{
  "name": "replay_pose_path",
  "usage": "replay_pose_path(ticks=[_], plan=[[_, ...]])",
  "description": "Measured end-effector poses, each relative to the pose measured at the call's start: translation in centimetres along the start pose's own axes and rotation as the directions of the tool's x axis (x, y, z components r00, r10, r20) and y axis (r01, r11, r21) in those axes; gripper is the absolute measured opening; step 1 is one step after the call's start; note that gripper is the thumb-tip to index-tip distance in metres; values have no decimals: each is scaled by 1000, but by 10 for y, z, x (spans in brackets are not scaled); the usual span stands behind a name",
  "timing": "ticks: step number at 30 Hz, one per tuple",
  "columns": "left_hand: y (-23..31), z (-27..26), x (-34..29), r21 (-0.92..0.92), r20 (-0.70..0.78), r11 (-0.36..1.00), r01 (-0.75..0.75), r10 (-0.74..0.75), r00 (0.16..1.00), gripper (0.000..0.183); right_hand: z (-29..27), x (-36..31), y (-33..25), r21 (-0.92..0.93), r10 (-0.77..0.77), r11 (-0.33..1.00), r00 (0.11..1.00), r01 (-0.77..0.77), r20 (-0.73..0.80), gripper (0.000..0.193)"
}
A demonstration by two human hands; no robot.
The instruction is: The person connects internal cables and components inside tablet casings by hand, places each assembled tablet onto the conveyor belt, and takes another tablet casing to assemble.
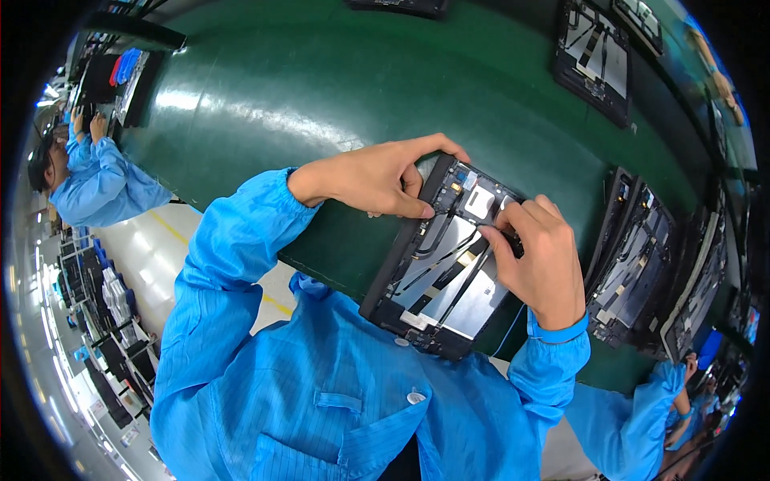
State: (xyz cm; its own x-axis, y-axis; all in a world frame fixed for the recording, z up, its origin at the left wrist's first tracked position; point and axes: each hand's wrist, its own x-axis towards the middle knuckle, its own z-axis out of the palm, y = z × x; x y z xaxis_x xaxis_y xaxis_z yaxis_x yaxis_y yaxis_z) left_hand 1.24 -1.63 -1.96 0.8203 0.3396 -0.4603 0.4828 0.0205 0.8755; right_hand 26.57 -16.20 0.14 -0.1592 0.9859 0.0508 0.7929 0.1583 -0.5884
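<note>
An opened tablet (479, 282) rests tilted at the near edge of the green table, its back off and its boards, dark ribbon cables and silver plates showing. My left hand (373, 178) grips its far left part, thumb on the long side edge and forefinger reaching over the top corner. Over the right side of the same tablet, my right hand (542, 256) is closed, thumb and fingers pinched together beside the white square part (480, 204). Whatever lies between those fingertips is hidden. A blue strap (558, 332) circles my right wrist.
Several opened tablets (634, 256) stand stacked leaning at the right. More lie at the far right (593, 60) and far edge of the green table (265, 88). A co-worker in blue (104, 176) works at the far left; another blue sleeve (634, 417) shows at lower right.
</note>
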Motion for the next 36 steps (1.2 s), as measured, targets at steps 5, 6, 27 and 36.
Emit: replay_pose_path(ticks=[5, 6, 27, 36], plan=[[1, 0, 0, -10, 9, 1000, 25, -25, 1000, 83, 3, 6, -1, 12, -44, 999, 999, 44, 0, 17], [0, 0, 0, -10, 10, 1000, 26, -26, 1000, 83, 3, 7, -1, 20, -50, 999, 999, 50, -2, 17], [8, -3, -1, -54, 61, 995, 83, -79, 995, 84, -18, 3, -13, -52, 99, 994, 988, -93, 116, 19], [2, -3, -1, -70, 79, 996, 64, -58, 995, 88, -19, 15, 1, -7, 21, 1000, 993, -20, 117, 14]])
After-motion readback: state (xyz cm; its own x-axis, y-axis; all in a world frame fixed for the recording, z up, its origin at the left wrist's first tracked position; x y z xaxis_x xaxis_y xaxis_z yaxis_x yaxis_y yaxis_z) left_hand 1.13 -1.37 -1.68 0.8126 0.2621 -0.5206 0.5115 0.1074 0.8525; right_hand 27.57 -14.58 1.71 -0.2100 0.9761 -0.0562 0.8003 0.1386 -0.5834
